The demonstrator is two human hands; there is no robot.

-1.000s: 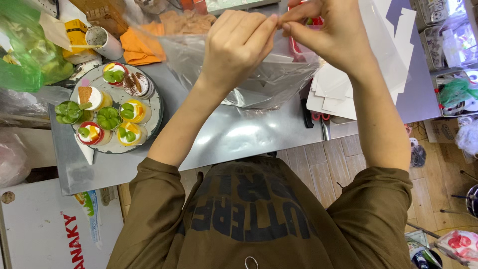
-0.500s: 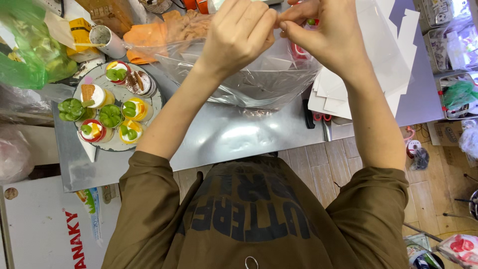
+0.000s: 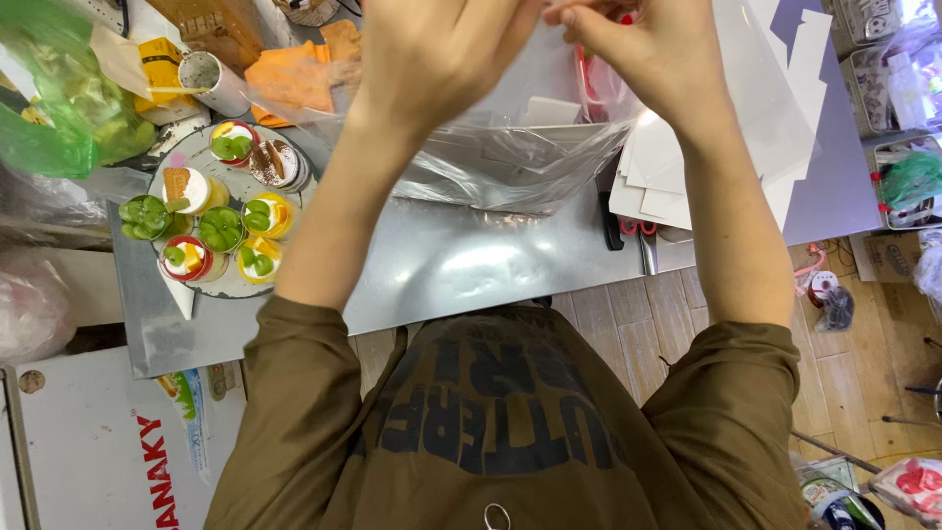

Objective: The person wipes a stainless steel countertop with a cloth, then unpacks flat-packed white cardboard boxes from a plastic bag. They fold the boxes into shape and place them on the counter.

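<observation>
On the left side of the bench (image 3: 461, 265) sits a round tray (image 3: 228, 287) of little dessert cups (image 3: 222, 229), topped with green leaves and fruit. They sit the same as a moment ago. A green plastic bag (image 3: 59, 108) lies by the far left corner.

The left hand (image 3: 432, 54) is curled shut, pinching the top of a clear plastic bag (image 3: 520, 162). It has come closer to the right hand than it was a second ago, and both have lifted a bit higher. The bag hangs from them over the middle of the bench, its bottom resting on the shiny top. It looks more bunched at the mouth now, so the top seems to be getting gathered up.

The right hand (image 3: 643, 49) is closed too, fingertips nipping the same bag top. White card sheets (image 3: 746, 128) lie under it toward the right edge, with scissors (image 3: 638, 231) near the front edge
</observation>
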